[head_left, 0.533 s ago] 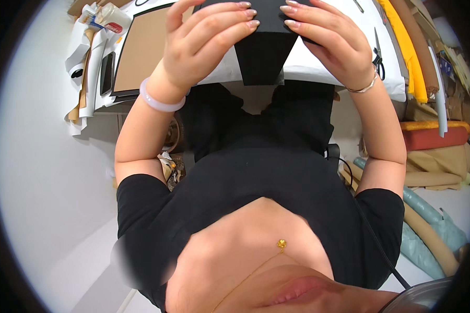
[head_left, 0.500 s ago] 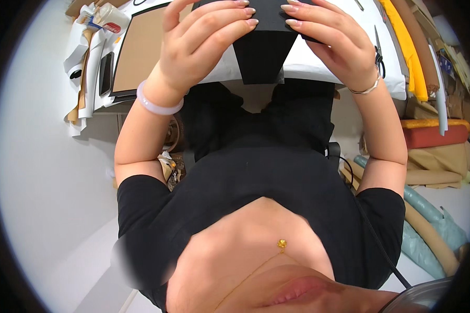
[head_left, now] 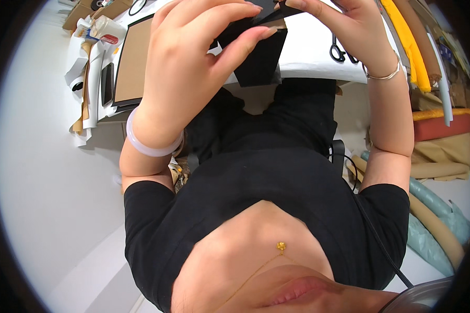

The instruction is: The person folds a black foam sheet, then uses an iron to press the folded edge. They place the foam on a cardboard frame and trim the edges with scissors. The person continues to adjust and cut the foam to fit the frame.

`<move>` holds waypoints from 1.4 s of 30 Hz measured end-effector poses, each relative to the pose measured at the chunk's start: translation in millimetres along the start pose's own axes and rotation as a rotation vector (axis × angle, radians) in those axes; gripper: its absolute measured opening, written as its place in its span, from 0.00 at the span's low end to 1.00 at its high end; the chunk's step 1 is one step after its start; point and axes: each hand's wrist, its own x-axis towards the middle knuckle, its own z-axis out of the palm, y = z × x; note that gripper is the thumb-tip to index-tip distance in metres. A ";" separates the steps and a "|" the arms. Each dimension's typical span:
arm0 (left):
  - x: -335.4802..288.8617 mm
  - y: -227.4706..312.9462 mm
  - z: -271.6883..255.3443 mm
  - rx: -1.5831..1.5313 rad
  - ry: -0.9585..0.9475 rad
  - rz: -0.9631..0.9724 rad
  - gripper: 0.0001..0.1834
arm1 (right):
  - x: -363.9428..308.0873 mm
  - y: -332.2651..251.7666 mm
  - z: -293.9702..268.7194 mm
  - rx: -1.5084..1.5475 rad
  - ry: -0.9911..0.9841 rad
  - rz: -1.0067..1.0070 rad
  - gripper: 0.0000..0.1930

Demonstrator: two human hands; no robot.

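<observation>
A black box [head_left: 258, 60] with a tapering near face stands at the table's front edge. My left hand [head_left: 193, 47] is closed on its upper left part, thumb along the top near edge and fingers farther back. Beside it, my right hand [head_left: 344, 21] pinches a thin black flap [head_left: 292, 9] between thumb and fingers, lifted off the box's top right. Under that flap a narrow strip of brown shows. The far part of the box and some of my fingertips lie beyond the upper edge of the picture.
Black-handled scissors [head_left: 337, 52] lie on the white table covering [head_left: 310, 57], right of the box. To the left are a black-edged brown board [head_left: 133, 68], a dark phone-like slab [head_left: 107, 83] and white rolls [head_left: 91, 88]. Yellow material [head_left: 410, 47] hangs at the right, above a red roll [head_left: 441, 130].
Both hands were lying on top of the box. My right hand has moved up, lifting a black flap, and my left thumb has come down onto the near edge.
</observation>
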 end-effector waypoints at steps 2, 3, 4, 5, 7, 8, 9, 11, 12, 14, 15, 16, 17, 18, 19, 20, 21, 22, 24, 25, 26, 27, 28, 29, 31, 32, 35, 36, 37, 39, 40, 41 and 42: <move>15.8 17.2 -11.3 -0.005 -0.098 -0.173 0.10 | 2.6 2.9 -1.6 0.008 0.005 0.043 0.07; 19.5 18.5 -13.5 -0.051 -0.101 -0.194 0.09 | 4.9 4.9 -0.8 0.022 0.008 0.056 0.08; 19.8 16.5 -11.9 -0.098 -0.101 -0.204 0.08 | 6.8 6.3 0.0 0.051 0.010 0.071 0.08; 20.2 14.4 -10.1 -0.146 -0.101 -0.214 0.07 | 8.8 7.7 0.8 0.080 0.014 0.088 0.08; 10.7 -2.9 -1.5 -0.231 -0.089 -0.217 0.07 | 17.6 -0.3 1.9 0.164 -0.005 0.172 0.09; 9.8 -7.0 -1.1 -0.248 -0.084 -0.209 0.07 | 20.8 -10.9 0.5 0.217 -0.022 0.248 0.10; 11.1 -11.4 1.5 -0.279 -0.078 -0.194 0.06 | 21.8 -17.0 -2.4 0.258 -0.034 0.333 0.11; 14.8 -15.7 5.5 -0.342 -0.075 -0.195 0.06 | 22.5 -16.9 -5.0 0.385 -0.026 0.409 0.13; 13.0 -15.9 5.9 -0.359 -0.079 -0.227 0.05 | 22.6 -13.9 -2.6 0.465 -0.036 0.439 0.14; 10.3 -15.0 5.7 -0.363 -0.072 -0.266 0.05 | 19.0 -5.8 -1.1 0.533 -0.071 0.408 0.15; 9.4 -14.1 7.4 -0.365 -0.060 -0.271 0.05 | 18.0 -3.7 -1.1 0.557 -0.084 0.401 0.16; 9.9 -13.0 9.4 -0.369 -0.049 -0.276 0.05 | 27.9 -9.0 -8.4 0.637 -0.073 0.604 0.16; 10.9 -12.0 10.3 -0.359 -0.041 -0.263 0.05 | 45.9 -20.0 -21.4 0.715 -0.061 0.807 0.16; 11.3 -9.9 9.9 -0.345 -0.031 -0.251 0.06 | 36.3 -18.6 -16.4 0.630 -0.070 0.669 0.18; 12.8 -8.1 10.6 -0.336 -0.023 -0.235 0.06 | 25.7 -16.6 -12.5 0.536 -0.062 0.535 0.19; 14.4 -5.8 10.2 -0.265 -0.019 -0.205 0.07 | 15.3 -14.6 -8.6 0.441 -0.043 0.408 0.21; 15.5 -2.9 8.9 -0.191 -0.017 -0.179 0.07 | 12.3 -16.4 -8.8 0.427 -0.041 0.363 0.23; 15.8 -1.4 8.5 -0.117 -0.016 -0.152 0.08 | 10.4 -17.1 -8.0 0.418 -0.036 0.336 0.24; 12.0 -3.3 8.9 0.064 0.016 -0.029 0.09 | 7.2 -18.8 -5.8 0.405 -0.023 0.303 0.27; 10.3 -4.3 9.7 0.153 0.032 0.034 0.10 | 6.2 -19.3 -4.3 0.401 -0.014 0.296 0.28; 9.6 -4.5 11.6 0.177 0.051 0.055 0.10 | 5.5 -18.6 -3.8 0.408 -0.010 0.293 0.28; 9.6 -4.1 13.8 0.202 0.071 0.076 0.10 | 4.8 -18.0 -3.6 0.415 -0.005 0.289 0.28; 10.0 -3.5 15.8 0.228 0.090 0.096 0.11 | 4.5 -17.0 -4.2 0.433 -0.006 0.290 0.28; 11.0 -2.9 17.1 0.249 0.089 0.097 0.12 | 4.1 -13.7 -4.0 0.455 -0.004 0.289 0.28; 17.7 5.8 15.3 0.296 0.049 0.078 0.12 | 4.2 -4.3 -0.6 0.490 0.000 0.287 0.29; 20.3 10.5 13.8 0.320 0.029 0.067 0.11 | 4.7 -4.9 0.3 0.493 -0.002 0.294 0.29; 24.5 17.2 13.5 0.366 -0.013 0.043 0.11 | 5.9 -9.3 -1.1 0.467 -0.001 0.281 0.29; 26.8 22.1 13.2 0.382 -0.033 0.030 0.11 | 4.8 -5.6 -0.3 0.444 0.006 0.244 0.29; 29.9 28.6 12.6 0.399 -0.053 0.016 0.11 | 1.6 14.4 5.8 0.407 0.024 0.158 0.29; 36.8 41.9 11.1 0.430 -0.093 -0.011 0.11 | -0.6 23.6 9.3 0.415 0.046 0.110 0.30; 38.0 40.1 12.3 0.436 -0.088 -0.012 0.11 | -1.2 18.0 8.8 0.461 0.050 0.147 0.30; 37.4 39.4 13.6 0.438 -0.084 -0.003 0.11 | -2.0 16.1 7.8 0.481 0.047 0.162 0.30; 36.8 36.6 13.8 0.440 -0.075 0.007 0.11 | -2.1 13.8 6.8 0.502 0.043 0.175 0.30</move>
